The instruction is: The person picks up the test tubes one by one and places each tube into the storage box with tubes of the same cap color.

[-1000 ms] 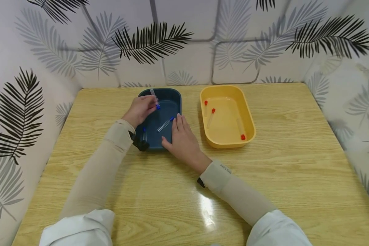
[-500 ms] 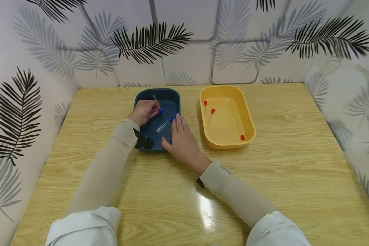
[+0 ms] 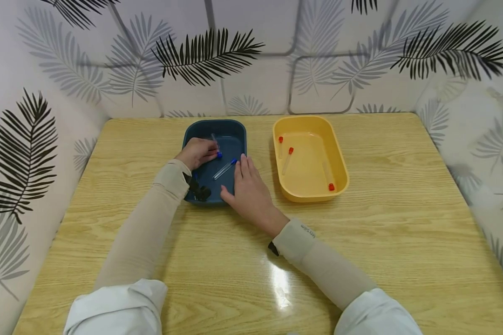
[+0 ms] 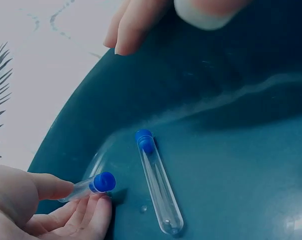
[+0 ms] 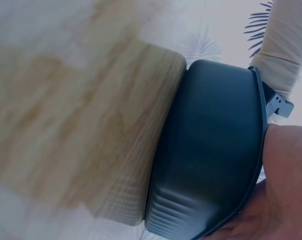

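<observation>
A dark blue tray (image 3: 234,131) stands on the table. Inside it my left hand (image 3: 197,152) pinches a clear test tube with a blue stopper (image 4: 104,182) between thumb and fingers, low over the tray's floor; whether it touches the floor I cannot tell. Beside it a second blue-stoppered test tube (image 3: 224,170) lies loose. Only a trace of blue shows from another tube at the tray's left, behind the black wrist camera (image 3: 200,191). My right hand (image 3: 251,188) rests on the tray's right rim with straight fingers; its fingertips (image 4: 128,42) appear over the wall in the left wrist view.
To the right stands a yellow tray (image 3: 308,193) holding three test tubes with red stoppers, one of them (image 3: 288,160) slanted near its left wall. Both trays sit toward the back of the wooden table (image 3: 218,279). A leaf-patterned wall covering (image 3: 251,83) rises behind.
My left hand has come down and slightly right into the blue tray with the test tube, which sits lower than before. My right hand stays on the rim.
</observation>
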Tool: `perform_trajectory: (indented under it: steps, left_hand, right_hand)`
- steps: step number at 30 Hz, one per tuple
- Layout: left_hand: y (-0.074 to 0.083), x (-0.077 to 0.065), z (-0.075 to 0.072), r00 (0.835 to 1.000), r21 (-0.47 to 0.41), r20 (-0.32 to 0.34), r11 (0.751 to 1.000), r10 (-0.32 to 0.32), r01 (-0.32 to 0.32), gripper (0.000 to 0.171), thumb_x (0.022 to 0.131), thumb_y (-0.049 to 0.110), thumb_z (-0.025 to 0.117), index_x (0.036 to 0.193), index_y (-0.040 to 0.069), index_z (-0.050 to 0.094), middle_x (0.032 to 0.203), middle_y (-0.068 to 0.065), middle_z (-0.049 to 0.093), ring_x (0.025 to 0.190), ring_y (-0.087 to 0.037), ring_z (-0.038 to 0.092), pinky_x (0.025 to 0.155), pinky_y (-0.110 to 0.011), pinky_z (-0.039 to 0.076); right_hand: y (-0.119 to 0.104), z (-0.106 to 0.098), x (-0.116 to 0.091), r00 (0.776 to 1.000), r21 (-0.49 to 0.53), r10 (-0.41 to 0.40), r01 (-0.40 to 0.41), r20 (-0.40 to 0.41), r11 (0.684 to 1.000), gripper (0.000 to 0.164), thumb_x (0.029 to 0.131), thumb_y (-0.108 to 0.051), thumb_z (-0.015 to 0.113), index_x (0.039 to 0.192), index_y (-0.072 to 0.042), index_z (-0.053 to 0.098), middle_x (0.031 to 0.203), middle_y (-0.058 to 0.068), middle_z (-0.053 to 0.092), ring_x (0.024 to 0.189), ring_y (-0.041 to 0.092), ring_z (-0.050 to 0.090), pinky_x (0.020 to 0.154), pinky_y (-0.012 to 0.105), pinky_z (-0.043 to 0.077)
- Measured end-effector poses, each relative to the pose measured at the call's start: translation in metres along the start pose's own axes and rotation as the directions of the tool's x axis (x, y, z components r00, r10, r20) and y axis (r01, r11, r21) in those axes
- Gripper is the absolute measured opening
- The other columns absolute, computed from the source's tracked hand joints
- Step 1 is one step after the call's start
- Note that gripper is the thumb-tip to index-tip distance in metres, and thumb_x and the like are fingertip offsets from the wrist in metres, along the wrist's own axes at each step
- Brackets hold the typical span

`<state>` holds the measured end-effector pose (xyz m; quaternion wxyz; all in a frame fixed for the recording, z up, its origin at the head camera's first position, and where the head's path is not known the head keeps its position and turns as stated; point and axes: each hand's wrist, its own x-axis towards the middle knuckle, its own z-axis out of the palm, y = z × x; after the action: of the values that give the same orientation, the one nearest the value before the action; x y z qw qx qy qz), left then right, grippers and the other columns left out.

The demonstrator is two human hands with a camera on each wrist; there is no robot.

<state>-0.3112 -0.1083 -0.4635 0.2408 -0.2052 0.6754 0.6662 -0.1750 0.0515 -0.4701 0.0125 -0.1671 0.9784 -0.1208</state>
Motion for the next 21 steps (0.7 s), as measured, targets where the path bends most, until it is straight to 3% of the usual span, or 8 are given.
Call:
perform_trajectory:
  steps: [6, 15, 21]
  left_hand:
    - [-0.0001, 0.0017, -0.0008, 1.000, 0.014, -0.002, 1.000, -0.007, 0.007, 0.034, 0.096, 0.011, 0.050, 0.127, -0.003, 0.052, 0.108, -0.011, 0.057, 0.087, -0.014, 0.062, 0.089, -0.027, 0.046]
    - [0.0000, 0.0031, -0.0006, 1.000, 0.002, 0.011, 1.000, 0.001, -0.001, 0.034, 0.096, 0.009, 0.050, 0.128, -0.004, 0.050, 0.118, -0.016, 0.055, 0.109, -0.022, 0.056, 0.090, -0.027, 0.046]
    - [-0.0004, 0.0049, -0.0019, 1.000, 0.003, 0.017, 1.000, -0.006, 0.006, 0.037, 0.097, 0.011, 0.050, 0.131, -0.003, 0.047, 0.120, -0.016, 0.054, 0.110, -0.022, 0.056, 0.089, -0.027, 0.047]
  right_hand:
    - [-0.0004, 0.0007, 0.0012, 1.000, -0.004, -0.002, 0.002, 0.000, 1.000, 0.076, 0.094, -0.051, 0.039, 0.142, 0.007, 0.028, 0.151, 0.022, 0.013, 0.140, 0.030, 0.005, 0.112, 0.036, 0.010]
    - [-0.0018, 0.0008, 0.0033, 1.000, 0.002, 0.011, -0.011, -0.001, 1.000, 0.077, 0.094, -0.051, 0.040, 0.143, 0.006, 0.027, 0.152, 0.021, 0.013, 0.140, 0.029, 0.005, 0.112, 0.038, 0.013]
    - [-0.0026, -0.0003, 0.0034, 1.000, 0.000, 0.014, -0.014, 0.006, 1.000, 0.077, 0.093, -0.052, 0.039, 0.144, 0.006, 0.025, 0.152, 0.020, 0.011, 0.140, 0.029, 0.004, 0.112, 0.037, 0.012]
